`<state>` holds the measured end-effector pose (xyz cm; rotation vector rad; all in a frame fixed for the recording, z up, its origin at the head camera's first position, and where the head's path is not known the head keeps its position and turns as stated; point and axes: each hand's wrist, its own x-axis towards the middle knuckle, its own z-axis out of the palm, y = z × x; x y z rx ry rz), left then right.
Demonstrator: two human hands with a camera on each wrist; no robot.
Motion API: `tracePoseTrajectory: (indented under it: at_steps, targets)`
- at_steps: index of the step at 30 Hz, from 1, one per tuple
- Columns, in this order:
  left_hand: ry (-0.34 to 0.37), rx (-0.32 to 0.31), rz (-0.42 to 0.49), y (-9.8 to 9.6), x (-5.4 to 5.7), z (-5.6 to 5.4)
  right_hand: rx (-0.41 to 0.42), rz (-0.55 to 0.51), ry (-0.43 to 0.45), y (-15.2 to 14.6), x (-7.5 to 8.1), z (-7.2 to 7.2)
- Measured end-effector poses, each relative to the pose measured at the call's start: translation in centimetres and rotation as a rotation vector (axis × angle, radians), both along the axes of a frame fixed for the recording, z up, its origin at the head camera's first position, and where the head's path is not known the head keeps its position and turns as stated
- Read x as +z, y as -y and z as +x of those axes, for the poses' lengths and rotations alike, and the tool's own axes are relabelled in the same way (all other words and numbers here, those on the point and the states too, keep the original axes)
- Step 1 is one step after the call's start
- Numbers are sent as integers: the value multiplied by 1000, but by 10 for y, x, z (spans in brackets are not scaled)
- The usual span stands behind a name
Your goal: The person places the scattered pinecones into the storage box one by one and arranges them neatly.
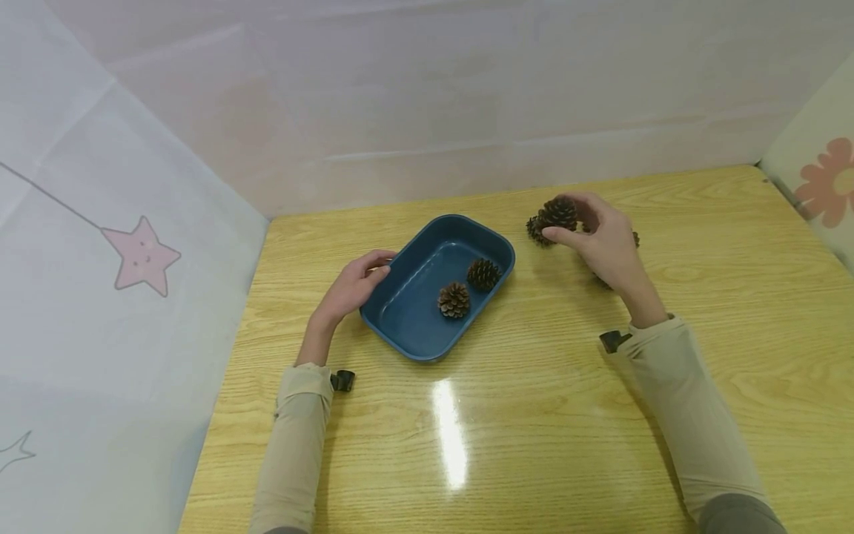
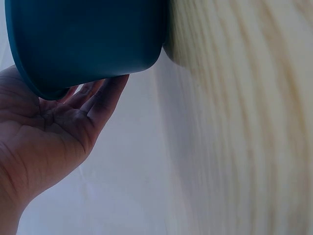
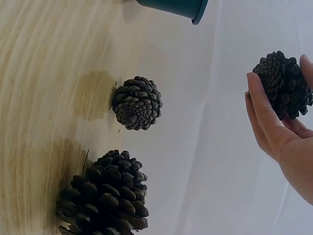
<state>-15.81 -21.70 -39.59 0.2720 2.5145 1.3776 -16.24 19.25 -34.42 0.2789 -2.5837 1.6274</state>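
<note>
With thumb and fingers at the rim, my left hand (image 1: 350, 289) grips the left side of a dark blue rectangular basin (image 1: 405, 326). In the left wrist view, its fingers lie along the outside of the wall. Two brown pine cones (image 1: 454, 300) sit inside the basin, toward its right side. My right hand (image 1: 608, 243) pinches another pine cone (image 3: 282, 84) between thumb and fingers, held up off the table to the right of the basin. Behind it, a small pine cone (image 1: 536, 231) rests on the table.
More pine cones lie on the wooden table (image 1: 534, 415), partly hidden by the right hand in the head view. A large one (image 3: 108, 196) shows in the right wrist view. Pale cloth walls (image 1: 400, 96) stand behind and beside the table.
</note>
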Motion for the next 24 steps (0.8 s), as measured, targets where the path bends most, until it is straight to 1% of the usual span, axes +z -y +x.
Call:
tracePoseTrajectory:
  at_steps: [9, 18, 24]
  targets:
    - [-4, -3, 5, -1, 3, 2, 9, 9, -14, 5, 0, 2]
    - [-6, -3, 4, -1, 3, 2, 33, -13, 29, 6, 0, 2]
    - [-10, -7, 2, -2, 3, 2, 32, -22, 53, 8, 1, 5]
